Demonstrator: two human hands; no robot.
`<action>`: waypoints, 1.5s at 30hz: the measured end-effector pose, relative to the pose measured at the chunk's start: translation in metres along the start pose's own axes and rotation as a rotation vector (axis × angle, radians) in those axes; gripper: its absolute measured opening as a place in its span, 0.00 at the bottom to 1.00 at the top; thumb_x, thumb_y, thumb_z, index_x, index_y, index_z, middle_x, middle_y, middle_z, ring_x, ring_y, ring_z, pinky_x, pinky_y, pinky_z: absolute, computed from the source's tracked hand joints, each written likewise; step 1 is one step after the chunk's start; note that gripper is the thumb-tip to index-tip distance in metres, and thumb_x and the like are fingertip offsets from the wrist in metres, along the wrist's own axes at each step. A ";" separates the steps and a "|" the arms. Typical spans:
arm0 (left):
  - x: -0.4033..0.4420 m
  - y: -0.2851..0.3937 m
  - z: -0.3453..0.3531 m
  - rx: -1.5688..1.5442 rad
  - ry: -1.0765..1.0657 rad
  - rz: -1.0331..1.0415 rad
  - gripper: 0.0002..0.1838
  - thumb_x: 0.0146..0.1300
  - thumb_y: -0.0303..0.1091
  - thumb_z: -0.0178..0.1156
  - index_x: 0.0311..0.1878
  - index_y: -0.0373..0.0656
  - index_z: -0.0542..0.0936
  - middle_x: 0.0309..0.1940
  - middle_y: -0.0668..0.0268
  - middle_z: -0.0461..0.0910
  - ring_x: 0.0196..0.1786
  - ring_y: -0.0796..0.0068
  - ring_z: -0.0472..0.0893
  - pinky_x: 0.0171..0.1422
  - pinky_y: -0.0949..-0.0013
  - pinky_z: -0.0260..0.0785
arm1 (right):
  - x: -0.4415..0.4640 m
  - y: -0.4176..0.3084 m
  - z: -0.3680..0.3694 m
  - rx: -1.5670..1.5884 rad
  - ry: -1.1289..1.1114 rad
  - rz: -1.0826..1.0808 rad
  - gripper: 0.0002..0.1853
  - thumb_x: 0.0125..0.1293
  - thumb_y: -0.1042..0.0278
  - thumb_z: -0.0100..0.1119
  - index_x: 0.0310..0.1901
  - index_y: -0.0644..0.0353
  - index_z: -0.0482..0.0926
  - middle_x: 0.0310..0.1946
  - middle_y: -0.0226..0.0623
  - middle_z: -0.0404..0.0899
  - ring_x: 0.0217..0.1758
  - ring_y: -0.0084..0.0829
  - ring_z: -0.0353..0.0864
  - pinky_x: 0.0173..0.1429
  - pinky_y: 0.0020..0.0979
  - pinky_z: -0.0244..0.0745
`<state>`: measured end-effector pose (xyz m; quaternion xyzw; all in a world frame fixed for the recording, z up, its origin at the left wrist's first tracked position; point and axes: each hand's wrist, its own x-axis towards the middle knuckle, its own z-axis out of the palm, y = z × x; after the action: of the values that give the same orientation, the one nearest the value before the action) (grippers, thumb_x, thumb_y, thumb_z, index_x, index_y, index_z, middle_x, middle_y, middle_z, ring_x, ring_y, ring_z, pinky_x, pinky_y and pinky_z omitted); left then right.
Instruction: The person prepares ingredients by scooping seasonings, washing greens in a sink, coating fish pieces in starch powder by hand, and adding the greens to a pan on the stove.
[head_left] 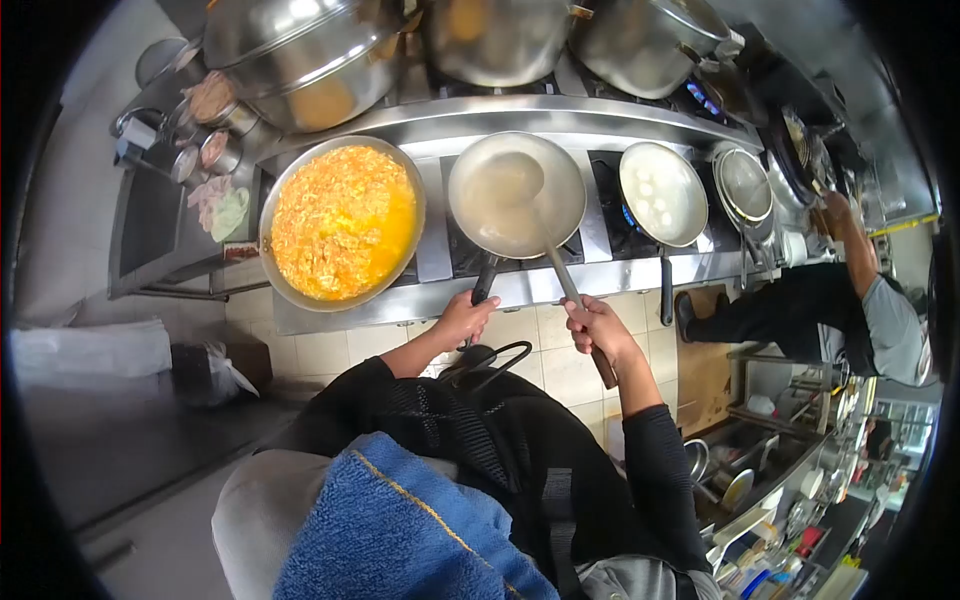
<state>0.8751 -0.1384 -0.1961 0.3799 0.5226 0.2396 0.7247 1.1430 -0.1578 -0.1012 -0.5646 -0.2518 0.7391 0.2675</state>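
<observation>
My left hand (466,320) is closed round the black handle of a frying pan (467,168) on the middle of the stove. My right hand (603,330) grips the long handle of a ladle (515,178), whose round bowl lies inside that pan. Cloudy, pale liquid shows around the ladle. To the left, a wide pan (420,235) is filled with an orange and yellow food mixture (345,220). On the right, a smaller frying pan (685,190) holds several white lumps in pale liquid, with blue flame beside it.
Large metal pots (490,45) line the back of the stove. Strainers (745,185) sit at the right. Another person (870,310) works there, one arm reaching to the stove. Several metal containers (225,150) and a cloth (230,213) are at the left.
</observation>
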 end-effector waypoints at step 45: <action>-0.315 -0.068 0.271 1.122 -1.624 -0.382 0.09 0.66 0.30 0.60 0.37 0.43 0.68 0.15 0.74 0.66 0.14 0.82 0.67 0.17 0.73 0.64 | -0.560 0.374 0.342 1.342 0.968 -0.626 0.19 0.72 0.72 0.49 0.63 0.61 0.66 0.24 0.25 0.64 0.13 0.12 0.59 0.14 0.19 0.55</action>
<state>1.0199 -0.4946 -0.0243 0.6247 -0.0402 -0.4930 0.6042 0.8926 -0.8353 0.1195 -0.4448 0.2329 0.3040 0.8096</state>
